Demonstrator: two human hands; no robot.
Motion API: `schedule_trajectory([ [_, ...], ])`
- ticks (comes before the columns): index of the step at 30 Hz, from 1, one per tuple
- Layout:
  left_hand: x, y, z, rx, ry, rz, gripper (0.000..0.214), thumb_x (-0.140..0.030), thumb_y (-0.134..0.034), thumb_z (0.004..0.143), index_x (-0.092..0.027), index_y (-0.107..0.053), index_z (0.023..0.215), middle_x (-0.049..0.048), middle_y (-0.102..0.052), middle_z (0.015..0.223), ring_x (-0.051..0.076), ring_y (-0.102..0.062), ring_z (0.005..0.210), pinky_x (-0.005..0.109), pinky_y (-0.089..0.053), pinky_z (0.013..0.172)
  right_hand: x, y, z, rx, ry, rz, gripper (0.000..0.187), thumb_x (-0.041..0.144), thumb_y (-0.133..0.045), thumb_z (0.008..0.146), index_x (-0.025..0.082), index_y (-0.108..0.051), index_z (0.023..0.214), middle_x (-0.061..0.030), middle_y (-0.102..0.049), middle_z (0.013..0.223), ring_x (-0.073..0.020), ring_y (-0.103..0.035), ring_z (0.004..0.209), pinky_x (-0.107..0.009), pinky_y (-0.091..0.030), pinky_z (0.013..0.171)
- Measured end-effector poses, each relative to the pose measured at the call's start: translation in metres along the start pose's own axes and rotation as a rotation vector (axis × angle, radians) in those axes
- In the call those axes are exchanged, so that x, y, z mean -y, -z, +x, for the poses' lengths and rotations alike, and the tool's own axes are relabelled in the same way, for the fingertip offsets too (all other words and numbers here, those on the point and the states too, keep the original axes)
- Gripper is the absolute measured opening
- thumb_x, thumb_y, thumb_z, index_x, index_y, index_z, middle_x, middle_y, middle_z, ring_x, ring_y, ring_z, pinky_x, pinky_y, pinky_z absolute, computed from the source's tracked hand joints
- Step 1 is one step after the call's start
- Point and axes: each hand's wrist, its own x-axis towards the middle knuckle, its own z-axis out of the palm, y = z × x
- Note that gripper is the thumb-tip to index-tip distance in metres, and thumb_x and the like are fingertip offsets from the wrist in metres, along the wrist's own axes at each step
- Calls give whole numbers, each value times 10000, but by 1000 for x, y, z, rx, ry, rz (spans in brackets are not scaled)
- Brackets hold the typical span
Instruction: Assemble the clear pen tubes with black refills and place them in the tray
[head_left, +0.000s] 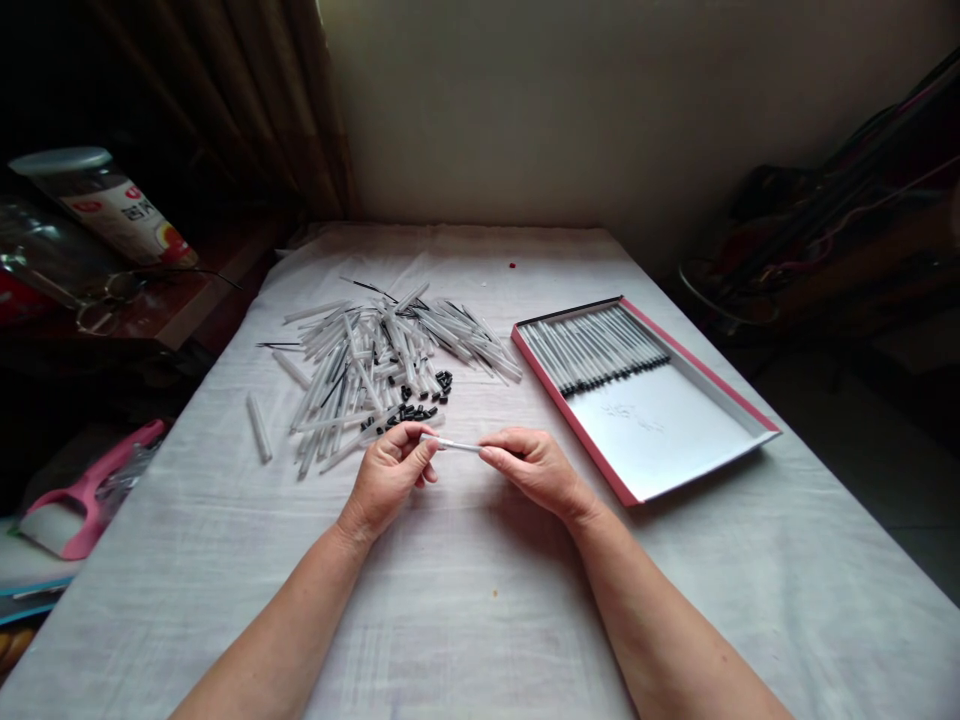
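Between my two hands, above the near part of the table, is a slim white-and-grey pen point(459, 445). My left hand point(396, 468) pinches its left end between thumb and fingers. The other end is in the closed fingers of my right hand point(531, 462), which hide its tip. Just beyond my left hand lies a loose pile of clear pen barrels point(352, 370), with thin dark refills point(371, 288) among them. Small black caps point(416, 412) are scattered at the pile's near right side.
A shallow red-edged box point(637, 470) on the right holds a row of black-ended pens point(600, 345). One loose barrel point(259, 428) lies left of the pile. Off the table's left side are a pink-handled tool point(94, 490), a lidded jar point(124, 210) and glasses point(105, 305).
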Motion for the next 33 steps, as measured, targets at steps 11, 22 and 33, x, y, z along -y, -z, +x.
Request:
schedule_trajectory([
  [11, -3, -4, 1, -33, -9, -30, 498, -574, -762, 634, -156, -620, 864, -21, -640, 628, 81, -560, 458, 171, -416, 429, 9, -8, -1, -26, 39, -120, 235, 336, -581, 839, 187, -755, 789, -32, -733, 720, -157, -638, 635, -255, -493, 618],
  [22, -2, -3, 4, 5, -28, -32, 640, -601, -715, 665, -137, -596, 1089, 78, -712, 868, 128, -634, 608, 200, -449, 479, -6, 107, 42, -641, -266, -493, 381, 347, -539, 788, 136, -670, 1078, -91, -729, 856, -221, -657, 764, -351, -499, 746],
  [33, 2, -3, 4, 26, -35, -15, 439, -489, -705, 700, -150, -651, 973, 44, -680, 773, 125, -607, 590, 196, -418, 464, -20, 108, 73, -517, -484, -900, 293, 315, -494, 855, 217, -696, 1044, -68, -738, 1000, -235, -661, 906, -319, -465, 771],
])
